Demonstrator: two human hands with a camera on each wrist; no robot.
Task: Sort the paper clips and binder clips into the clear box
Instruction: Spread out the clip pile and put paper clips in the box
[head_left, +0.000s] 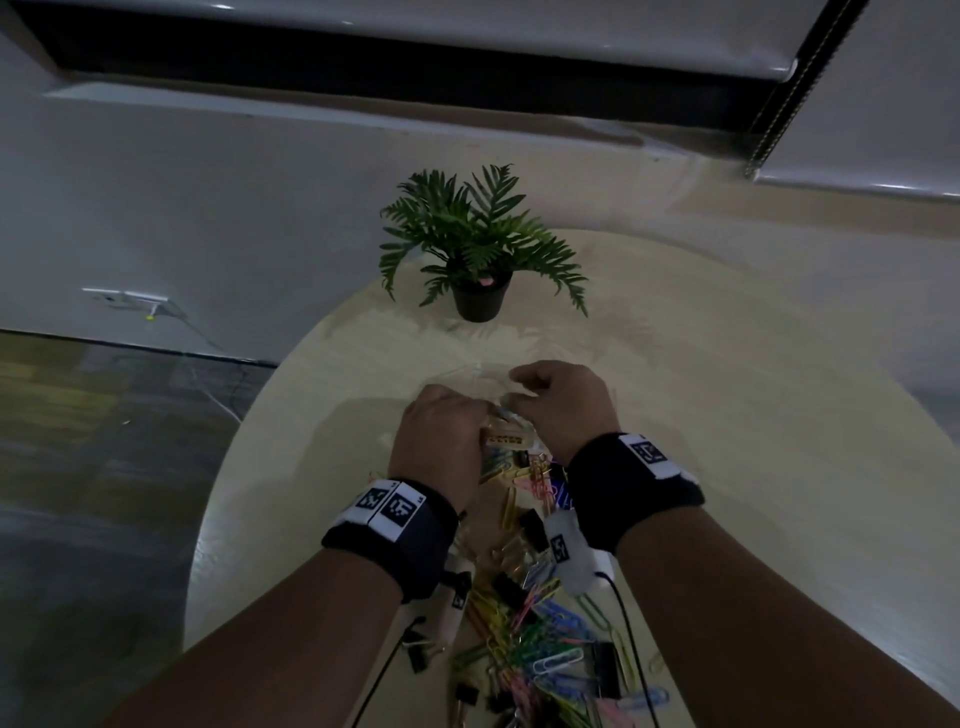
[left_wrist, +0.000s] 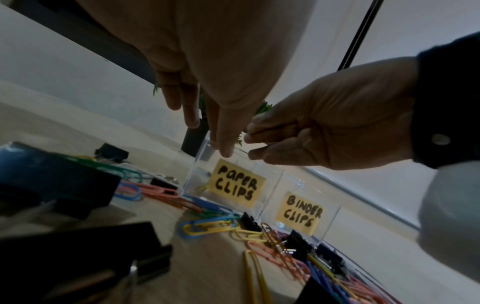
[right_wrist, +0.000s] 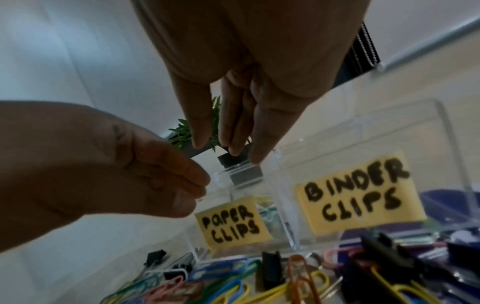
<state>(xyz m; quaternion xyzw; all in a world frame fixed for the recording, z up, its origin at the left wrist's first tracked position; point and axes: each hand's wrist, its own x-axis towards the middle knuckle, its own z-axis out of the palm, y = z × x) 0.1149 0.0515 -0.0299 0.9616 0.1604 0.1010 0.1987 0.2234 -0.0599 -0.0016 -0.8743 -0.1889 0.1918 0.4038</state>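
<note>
Two hands (head_left: 498, 415), one clear box (left_wrist: 262, 197), two yellow labels (right_wrist: 359, 197), scattered clips (head_left: 540, 639)

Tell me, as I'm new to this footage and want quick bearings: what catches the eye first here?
First, the heap of clips, coloured paper clips mixed with black binder clips, on the pale round table nearest the person. Just beyond stands the clear box with yellow handwritten labels, the PAPER CLIPS label and BINDER CLIPS label, with the left hand and right hand over it. A potted plant sits at the far side.
</note>
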